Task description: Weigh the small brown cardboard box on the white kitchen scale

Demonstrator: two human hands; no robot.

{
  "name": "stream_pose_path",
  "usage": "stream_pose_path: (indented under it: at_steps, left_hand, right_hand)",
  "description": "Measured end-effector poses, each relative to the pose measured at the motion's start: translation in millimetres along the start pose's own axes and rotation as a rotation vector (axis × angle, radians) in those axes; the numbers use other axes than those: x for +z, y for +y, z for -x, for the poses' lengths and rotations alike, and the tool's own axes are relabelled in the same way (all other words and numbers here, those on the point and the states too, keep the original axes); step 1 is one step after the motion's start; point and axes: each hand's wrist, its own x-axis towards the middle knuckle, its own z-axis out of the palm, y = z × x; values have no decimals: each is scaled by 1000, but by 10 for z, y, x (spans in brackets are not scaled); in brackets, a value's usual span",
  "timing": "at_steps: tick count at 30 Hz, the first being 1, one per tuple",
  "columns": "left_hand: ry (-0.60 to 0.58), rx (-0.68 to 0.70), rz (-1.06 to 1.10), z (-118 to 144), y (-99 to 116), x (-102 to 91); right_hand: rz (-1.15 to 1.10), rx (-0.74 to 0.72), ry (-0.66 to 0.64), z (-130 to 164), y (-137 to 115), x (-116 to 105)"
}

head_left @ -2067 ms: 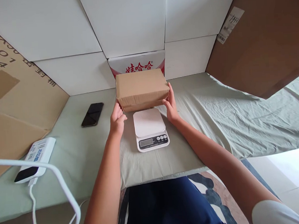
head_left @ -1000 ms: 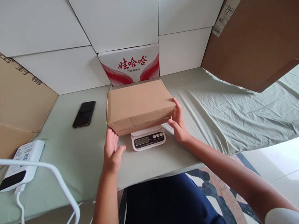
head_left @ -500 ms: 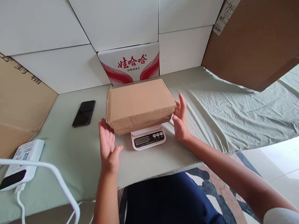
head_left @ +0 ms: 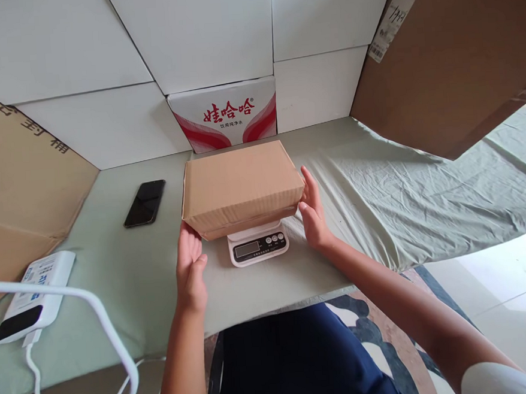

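Observation:
A closed brown cardboard box (head_left: 244, 183) rests on a small white digital kitchen scale (head_left: 260, 245), covering most of its platform. The scale's dark display and round buttons show in front; I can make out no reading. My left hand (head_left: 191, 265) is at the box's lower left edge, fingers against its side and partly hidden by it, thumb apart. At the right end, my right hand (head_left: 313, 214) has its fingers against the side and its thumb near the lower front corner. Between them, both hands clasp the box.
A black phone (head_left: 145, 203) lies left on the green cloth (head_left: 130, 296). Farther left are a white device (head_left: 38, 291) and its white cable (head_left: 105, 328). Large cartons (head_left: 18, 178) flank the table, and white boxes (head_left: 215, 32) line the back.
Both hands have moved in against the box's sides, the right fingers drawing in most. The box stays on the scale. The whole view has shifted slightly.

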Motion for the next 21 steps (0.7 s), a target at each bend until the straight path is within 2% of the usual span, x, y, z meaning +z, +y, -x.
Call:
stream_pose_path:
  at_steps: [8, 14, 18, 21]
  left_hand:
    - [-46, 5, -33, -51, 87, 72]
    - [-37, 11, -35, -63, 81, 58]
    - [73, 87, -8, -197, 128, 27]
    - [216, 153, 4, -500, 223, 48]
  right_hand:
    - [-10, 31, -46, 1, -119, 1]
    - [6, 24, -57, -17, -121, -18]
    - [9, -14, -59, -100, -174, -16]
    - [34, -58, -49, -282, -263, 18]
